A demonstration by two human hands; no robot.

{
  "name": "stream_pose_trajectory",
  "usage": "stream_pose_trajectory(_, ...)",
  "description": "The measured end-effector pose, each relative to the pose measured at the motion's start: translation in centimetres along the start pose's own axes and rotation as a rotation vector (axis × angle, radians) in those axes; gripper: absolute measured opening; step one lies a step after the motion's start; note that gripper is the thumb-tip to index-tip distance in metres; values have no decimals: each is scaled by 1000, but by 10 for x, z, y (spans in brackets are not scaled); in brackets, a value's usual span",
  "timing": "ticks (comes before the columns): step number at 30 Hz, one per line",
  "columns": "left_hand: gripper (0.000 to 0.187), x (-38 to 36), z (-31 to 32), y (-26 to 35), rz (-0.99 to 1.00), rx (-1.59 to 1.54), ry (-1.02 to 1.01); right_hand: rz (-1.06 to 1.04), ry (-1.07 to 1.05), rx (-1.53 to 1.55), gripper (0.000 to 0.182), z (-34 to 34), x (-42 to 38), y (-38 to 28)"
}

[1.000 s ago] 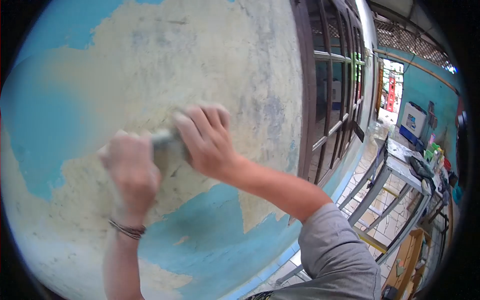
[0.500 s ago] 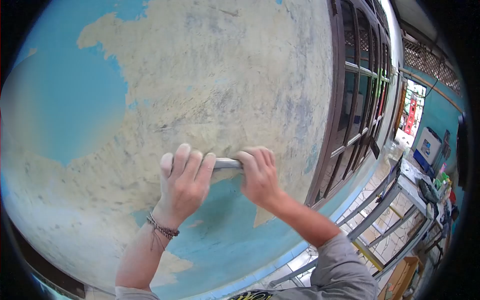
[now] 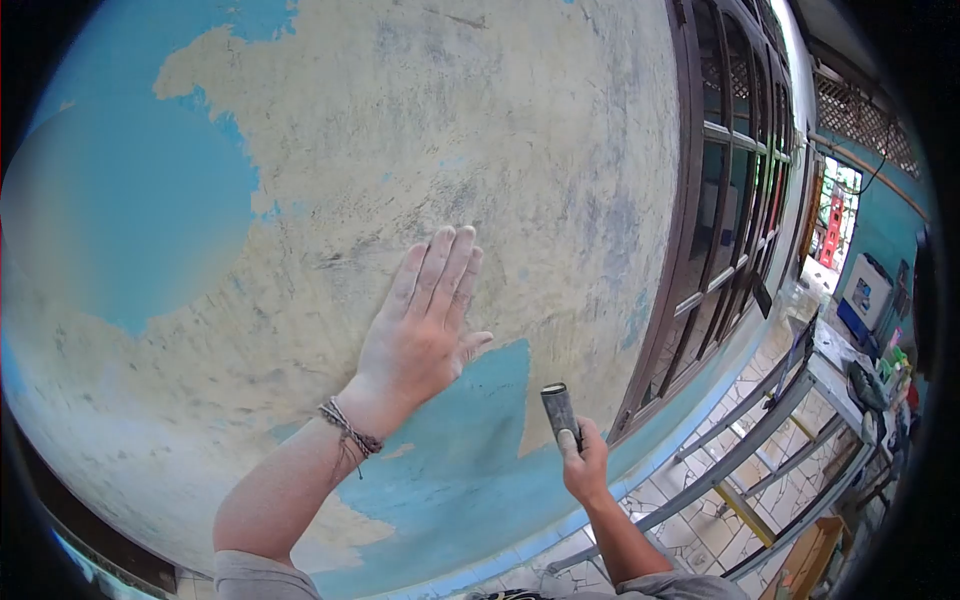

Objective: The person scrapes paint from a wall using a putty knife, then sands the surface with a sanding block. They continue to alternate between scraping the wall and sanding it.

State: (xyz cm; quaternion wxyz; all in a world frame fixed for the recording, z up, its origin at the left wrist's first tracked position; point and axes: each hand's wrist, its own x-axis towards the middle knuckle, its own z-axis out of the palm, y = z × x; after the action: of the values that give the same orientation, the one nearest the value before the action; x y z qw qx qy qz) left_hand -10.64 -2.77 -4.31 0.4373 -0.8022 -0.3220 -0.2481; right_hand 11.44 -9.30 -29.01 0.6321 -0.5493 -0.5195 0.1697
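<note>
My left hand point(image 3: 420, 335) lies flat against the wall point(image 3: 560, 200), fingers stretched upward and dusted with pale powder; nothing is in it. A braided bracelet point(image 3: 350, 430) circles that wrist. Lower and to the right, my right hand point(image 3: 585, 465) grips the lower end of a dark grey sanding block point(image 3: 559, 408), whose pale end face shows at the top. The block is held upright, seemingly off the wall. Around my left hand the wall is patchy beige filler with grey smudges, bordered by blue paint point(image 3: 440, 500).
A brown-framed window with bars point(image 3: 715, 220) stands to the right of the wall. Beyond it are a grey metal trestle point(image 3: 800, 400), cluttered on top, a cardboard box point(image 3: 812, 560) on the tiled floor point(image 3: 690, 520), and a white and blue container point(image 3: 862, 290).
Both hands were on the sanding block against the wall. My left hand has let go and spread flat higher up; my right hand has carried the block down and right.
</note>
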Motion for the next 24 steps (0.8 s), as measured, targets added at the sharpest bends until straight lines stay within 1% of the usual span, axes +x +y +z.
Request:
stream_pose_trajectory(2,90,12,-10,-19,93,42,15,6,27,26,19,-6,0,9)
stream_pose_trajectory(4,90,38,-32,-53,-82,193,167,34,27,40,19,-12,-1,15)
stream_pose_trajectory(5,91,44,-38,-62,-171,266,241,60,16,120,19,-12,-3,20)
stream_pose_trajectory(8,88,38,-25,-39,-131,52,271,263,-68,253,19,-17,-3,-8)
stream_pose_trajectory(9,86,28,-19,-25,-56,-51,153,189,-74,236,19,-16,1,-12)
stream_pose_trajectory(11,86,20,-12,-25,32,-57,88,50,-83,205,19,-13,14,-23)
stream_pose_trajectory(12,86,18,-10,-26,75,-60,60,-34,-65,150,19,-12,22,-40)
stream_pose_trajectory(13,80,26,-21,-31,7,18,152,-121,-44,96,19,-12,32,-68)
stream_pose_trajectory(14,78,35,-29,-37,-45,64,191,-205,-25,40,19,-11,42,-94)
stream_pose_trajectory(16,74,44,-38,-45,-155,153,261,-313,22,104,18,0,60,-131)
stream_pose_trajectory(17,69,44,-35,-38,-132,80,292,-438,92,90,18,10,70,-146)
stream_pose_trajectory(20,68,23,-29,-37,-45,13,207,-780,307,46,23,37,103,-194)
stream_pose_trajectory(22,69,12,-31,-41,-75,65,195,-856,359,29,31,52,117,-222)
stream_pose_trajectory(24,70,4,-32,-43,-99,94,189,-924,386,-30,36,68,129,-232)
